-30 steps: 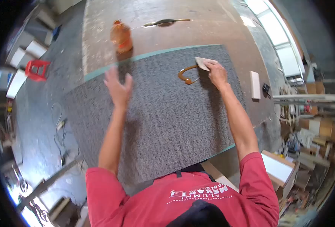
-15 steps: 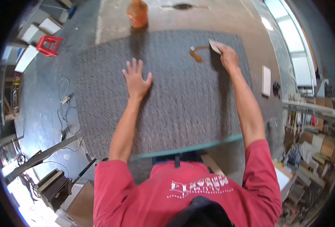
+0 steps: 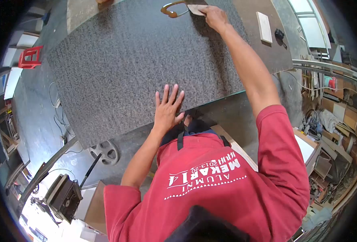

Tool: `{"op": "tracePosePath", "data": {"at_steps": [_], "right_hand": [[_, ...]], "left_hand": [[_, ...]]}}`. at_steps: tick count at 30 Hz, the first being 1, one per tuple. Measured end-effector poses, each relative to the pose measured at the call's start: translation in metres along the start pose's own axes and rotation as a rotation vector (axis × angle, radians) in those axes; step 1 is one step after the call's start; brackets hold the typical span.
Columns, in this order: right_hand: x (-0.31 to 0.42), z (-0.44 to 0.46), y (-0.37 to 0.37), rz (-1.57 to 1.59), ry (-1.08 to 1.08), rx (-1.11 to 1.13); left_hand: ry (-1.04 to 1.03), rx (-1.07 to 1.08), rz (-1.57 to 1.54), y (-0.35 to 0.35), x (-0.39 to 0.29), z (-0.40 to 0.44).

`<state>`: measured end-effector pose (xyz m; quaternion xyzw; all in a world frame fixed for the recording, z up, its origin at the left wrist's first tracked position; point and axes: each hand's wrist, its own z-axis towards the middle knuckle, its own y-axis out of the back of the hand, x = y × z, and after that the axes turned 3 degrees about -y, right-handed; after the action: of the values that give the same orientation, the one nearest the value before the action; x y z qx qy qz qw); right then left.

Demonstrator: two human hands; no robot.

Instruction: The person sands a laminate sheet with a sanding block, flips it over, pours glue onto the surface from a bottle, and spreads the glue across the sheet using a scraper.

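The sheet (image 3: 134, 68) is mottled grey and black. The liquid (image 3: 172, 14) is amber-brown, the scraper (image 3: 195, 9) off-white. The shirt (image 3: 214, 193) is red, printed white.

My right hand (image 3: 216, 18) covered one end of the scraper (image 3: 196, 9). The top edge of my view cut off the far side of the grey board (image 3: 118, 68) and all but a sliver of an orange thing (image 3: 103, 1). The bottom edge cropped my black cap (image 3: 202, 228). The black object (image 3: 279, 34) on the table (image 3: 272, 56) was too small to identify.
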<state>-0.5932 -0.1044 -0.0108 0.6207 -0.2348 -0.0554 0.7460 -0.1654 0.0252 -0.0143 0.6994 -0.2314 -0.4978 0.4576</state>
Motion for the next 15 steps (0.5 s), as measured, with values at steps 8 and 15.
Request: {"op": "tracePosePath", "data": {"at_steps": [8, 15], "right_hand": [[0.008, -0.017, 0.011, -0.131, 0.069, -0.021], [0.005, -0.086, 0.011, -0.09, 0.121, -0.025]], "left_hand": [[-0.02, 0.015, 0.088, 0.002, 0.002, -0.006], [-0.012, 0.007, 0.118, 0.0, 0.0, -0.006]]}}
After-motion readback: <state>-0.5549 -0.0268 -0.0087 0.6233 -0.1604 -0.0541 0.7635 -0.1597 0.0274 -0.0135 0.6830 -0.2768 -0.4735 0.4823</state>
